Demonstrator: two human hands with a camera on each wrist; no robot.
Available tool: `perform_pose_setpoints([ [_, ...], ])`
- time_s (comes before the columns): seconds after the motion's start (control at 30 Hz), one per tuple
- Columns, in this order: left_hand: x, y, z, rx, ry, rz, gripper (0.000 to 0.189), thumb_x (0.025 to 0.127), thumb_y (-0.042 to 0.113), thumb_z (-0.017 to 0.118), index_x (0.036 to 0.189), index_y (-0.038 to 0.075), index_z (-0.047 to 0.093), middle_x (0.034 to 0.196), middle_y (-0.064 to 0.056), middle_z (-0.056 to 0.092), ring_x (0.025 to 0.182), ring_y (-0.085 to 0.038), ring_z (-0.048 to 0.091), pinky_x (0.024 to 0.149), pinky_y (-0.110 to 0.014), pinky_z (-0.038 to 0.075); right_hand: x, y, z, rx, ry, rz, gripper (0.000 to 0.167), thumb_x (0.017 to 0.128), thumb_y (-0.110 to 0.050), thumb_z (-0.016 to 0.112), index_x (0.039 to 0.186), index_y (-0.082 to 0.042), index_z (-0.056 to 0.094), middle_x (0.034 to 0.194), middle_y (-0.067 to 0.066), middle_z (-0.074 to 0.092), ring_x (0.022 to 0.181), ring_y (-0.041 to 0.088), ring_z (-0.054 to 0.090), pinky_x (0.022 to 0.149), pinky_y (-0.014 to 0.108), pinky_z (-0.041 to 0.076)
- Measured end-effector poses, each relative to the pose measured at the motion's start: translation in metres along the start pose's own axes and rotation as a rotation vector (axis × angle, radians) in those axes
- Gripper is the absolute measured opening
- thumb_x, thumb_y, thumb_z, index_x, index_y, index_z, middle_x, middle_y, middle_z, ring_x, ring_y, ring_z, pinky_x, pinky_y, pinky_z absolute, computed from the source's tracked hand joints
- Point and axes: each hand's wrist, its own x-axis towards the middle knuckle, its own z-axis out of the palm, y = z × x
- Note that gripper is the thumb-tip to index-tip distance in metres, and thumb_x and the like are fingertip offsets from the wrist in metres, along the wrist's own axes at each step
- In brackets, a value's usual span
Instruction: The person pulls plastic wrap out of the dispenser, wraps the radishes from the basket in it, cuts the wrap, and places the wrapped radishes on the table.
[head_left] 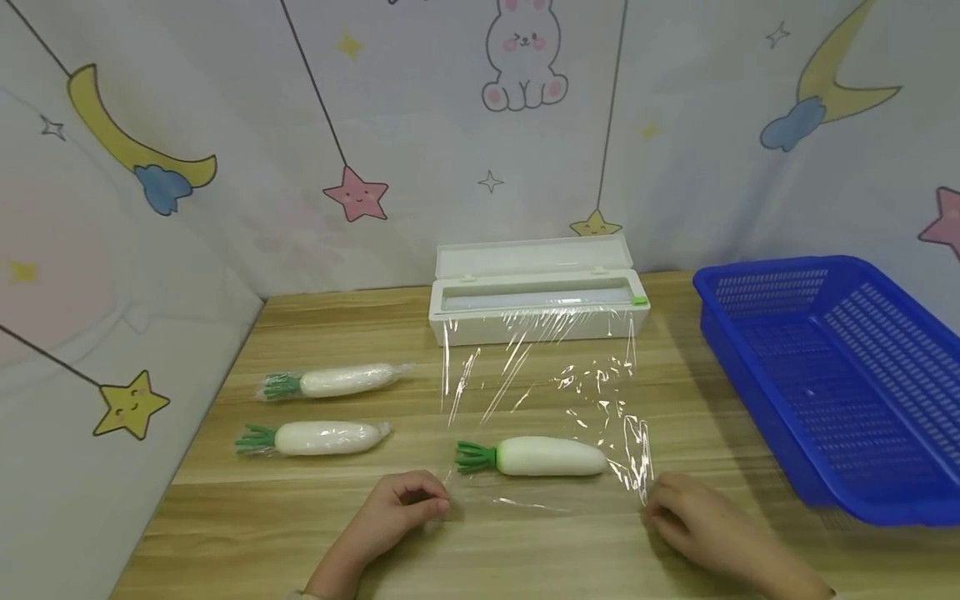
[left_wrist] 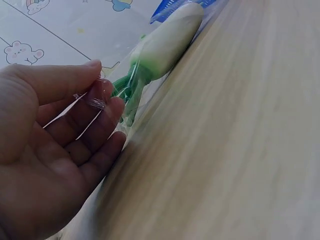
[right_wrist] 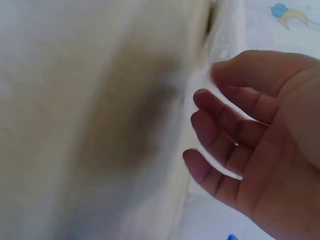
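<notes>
A sheet of clear cling film (head_left: 517, 392) stretches forward from a white dispenser box (head_left: 540, 325) with its lid up. My left hand (head_left: 405, 504) pinches the film's near left corner between thumb and fingers. At the near right corner, where the film bunches into creases, my right hand (head_left: 693, 525) pinches it; that contact is blurred in the right wrist view. Between the hands lies a white radish (head_left: 551, 457) with green leaves, its leaf end to the left. Film shows in front of its leaves (left_wrist: 131, 90) in the left wrist view. Whether it lies over or under the film, I cannot tell.
On the left, two film-wrapped radishes lie one behind the other, the farther radish (head_left: 348, 381) and the nearer radish (head_left: 330, 437). A blue plastic basket (head_left: 765, 375) stands on the right. Behind the wooden table (head_left: 247, 517) hangs a patterned cloth (head_left: 420, 108).
</notes>
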Motion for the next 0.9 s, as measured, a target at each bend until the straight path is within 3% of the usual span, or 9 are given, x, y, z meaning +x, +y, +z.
perform_pose_setpoints([
  [0.17,0.002,-0.001,-0.002,0.008,0.021,0.043,0.01,0.086,0.002,0.068,0.091,-0.007,0.067,0.087,0.003,0.068,0.084,-0.004,0.061,0.077,-0.024,0.05,0.005,0.003,-0.011,0.044,0.083,-0.005,0.029,0.072,0.001,0.073,0.083,-0.021,0.058,0.083,-0.017,0.055,0.077,-0.001,0.052,0.063,0.026,0.049],
  [0.3,0.004,0.0,-0.002,0.033,0.034,0.061,0.008,0.085,0.0,0.067,0.09,-0.006,0.067,0.086,-0.011,0.068,0.084,-0.003,0.06,0.078,-0.024,0.05,0.014,0.006,-0.021,0.098,0.11,-0.017,0.027,0.073,0.005,0.071,0.083,-0.018,0.059,0.08,-0.014,0.059,0.075,-0.001,0.054,0.062,0.026,0.05],
  [0.4,0.007,0.005,-0.003,0.076,0.062,0.042,0.007,0.086,0.0,0.067,0.091,-0.005,0.067,0.087,-0.019,0.067,0.086,-0.003,0.061,0.081,-0.025,0.05,0.021,0.009,-0.025,0.135,0.124,-0.021,0.025,0.074,0.006,0.07,0.082,-0.017,0.06,0.078,-0.013,0.061,0.074,-0.002,0.054,0.061,0.026,0.05],
  [0.57,0.015,0.015,-0.005,0.156,0.124,-0.02,0.009,0.086,0.006,0.068,0.092,-0.001,0.069,0.09,-0.014,0.069,0.089,-0.008,0.062,0.086,-0.026,0.047,0.033,0.016,-0.029,0.163,0.147,0.005,0.023,0.076,0.007,0.069,0.082,-0.015,0.063,0.075,-0.013,0.06,0.072,-0.004,0.052,0.059,0.025,0.048],
  [0.73,0.027,0.019,-0.007,0.209,0.127,-0.02,0.008,0.086,0.009,0.069,0.091,0.003,0.07,0.089,-0.008,0.069,0.087,-0.005,0.061,0.082,-0.026,0.049,0.045,0.025,-0.03,0.212,0.113,0.052,0.016,0.079,0.007,0.067,0.085,-0.008,0.066,0.076,-0.008,0.062,0.072,-0.004,0.052,0.06,0.023,0.048],
  [0.9,0.039,0.02,-0.01,0.223,0.149,-0.063,0.009,0.087,0.011,0.069,0.091,0.003,0.07,0.09,-0.008,0.07,0.085,-0.005,0.06,0.078,-0.026,0.049,0.055,0.033,-0.031,0.331,0.037,0.177,0.008,0.087,0.001,0.063,0.092,-0.003,0.067,0.082,-0.003,0.065,0.076,-0.002,0.053,0.064,0.024,0.049],
])
